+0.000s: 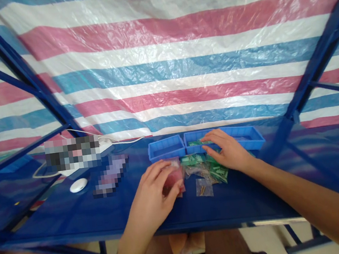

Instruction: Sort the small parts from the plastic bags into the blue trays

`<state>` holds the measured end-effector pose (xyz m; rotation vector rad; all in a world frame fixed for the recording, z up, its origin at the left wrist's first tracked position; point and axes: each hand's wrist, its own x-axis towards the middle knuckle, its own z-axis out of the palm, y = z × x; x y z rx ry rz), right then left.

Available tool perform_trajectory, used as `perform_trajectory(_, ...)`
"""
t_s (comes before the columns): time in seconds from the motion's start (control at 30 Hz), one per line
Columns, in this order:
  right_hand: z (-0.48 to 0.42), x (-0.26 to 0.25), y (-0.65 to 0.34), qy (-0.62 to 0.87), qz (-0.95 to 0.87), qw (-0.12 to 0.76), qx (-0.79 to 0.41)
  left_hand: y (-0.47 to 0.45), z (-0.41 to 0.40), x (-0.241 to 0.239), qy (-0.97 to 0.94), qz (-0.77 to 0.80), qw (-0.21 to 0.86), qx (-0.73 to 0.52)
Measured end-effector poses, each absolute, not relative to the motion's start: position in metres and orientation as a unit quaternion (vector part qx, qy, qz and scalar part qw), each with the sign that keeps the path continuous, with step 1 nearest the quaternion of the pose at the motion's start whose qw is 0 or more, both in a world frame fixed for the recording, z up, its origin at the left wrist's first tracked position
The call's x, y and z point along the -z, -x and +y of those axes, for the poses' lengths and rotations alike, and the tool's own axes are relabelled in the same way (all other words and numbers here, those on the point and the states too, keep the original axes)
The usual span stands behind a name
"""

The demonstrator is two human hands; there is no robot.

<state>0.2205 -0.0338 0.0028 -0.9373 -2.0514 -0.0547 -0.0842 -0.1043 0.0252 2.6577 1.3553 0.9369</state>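
My left hand (153,192) rests over a pink plastic bag (176,178), its thumb and fingers apart and curved around the near part of it. Part of that bag is hidden beneath the hand. My right hand (229,150) reaches across the blue bin (253,136), fingers bent and the thumb held apart. Its fingertips are close to a green packet in the bin; I cannot tell if they touch it. Between the hands lies a pile of small green bags (221,172) and clear bags (195,168). In front, a clear bag with brass-coloured pins (204,188) lies alone.
A smaller blue bin (166,147) stands left of the other. Further left are a phone-like object (111,175), a white oval case (79,185) and a white power strip (105,146) with cables. Blue metal posts (302,80) and a striped sheet (181,71) border the blue table (100,217).
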Motion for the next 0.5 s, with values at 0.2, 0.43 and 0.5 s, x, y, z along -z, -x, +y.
perform_trajectory(0.2, -0.034, -0.002, -0.219, 0.377, -0.826, 0.419, 0.016, 0.094, -0.109, 0.002, -0.842, 0.444, 0.0, -0.307)
perform_trajectory(0.43, -0.035, -0.003, -0.221, 0.387, -0.822, 0.418, 0.009, 0.083, -0.116, -0.005, -0.834, 0.454, -0.018, -0.314)
perform_trajectory(0.5, -0.036, -0.003, -0.221, 0.386, -0.823, 0.417, 0.007, 0.075, -0.122, -0.005, -0.819, 0.475, -0.036, -0.321)
